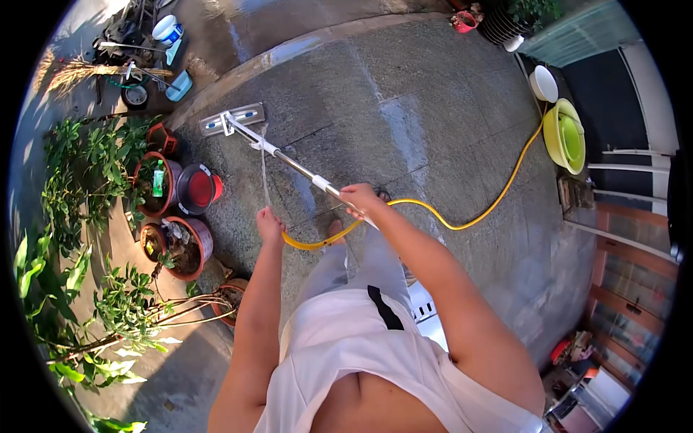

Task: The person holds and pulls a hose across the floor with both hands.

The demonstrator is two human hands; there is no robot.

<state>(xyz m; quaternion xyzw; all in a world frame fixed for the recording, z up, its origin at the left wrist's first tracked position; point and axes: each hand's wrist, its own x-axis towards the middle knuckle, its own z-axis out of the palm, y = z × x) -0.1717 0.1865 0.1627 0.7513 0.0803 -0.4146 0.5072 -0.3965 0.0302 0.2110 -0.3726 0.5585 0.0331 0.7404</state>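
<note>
In the head view, my left hand (271, 225) is closed around the end of a yellow hose (307, 244). A thin stream of water (264, 169) runs from it toward a flat mop (296, 165). My right hand (360, 200) grips the mop's pole, which slants away to the upper left. The mop's flat rectangular head (233, 119) is on the grey paved ground (317, 94), and the stream lands close beside it. From my left hand the hose passes by my feet, then curves off to the right.
On the left stand potted plants (191, 249) and a dark bucket with red in it (198, 189). A straw broom (79, 72) and blue dustpan (179, 85) lie at upper left. To the right are a yellow-green basin (554, 137) and a white basin (543, 84). Wet streaks mark the paving.
</note>
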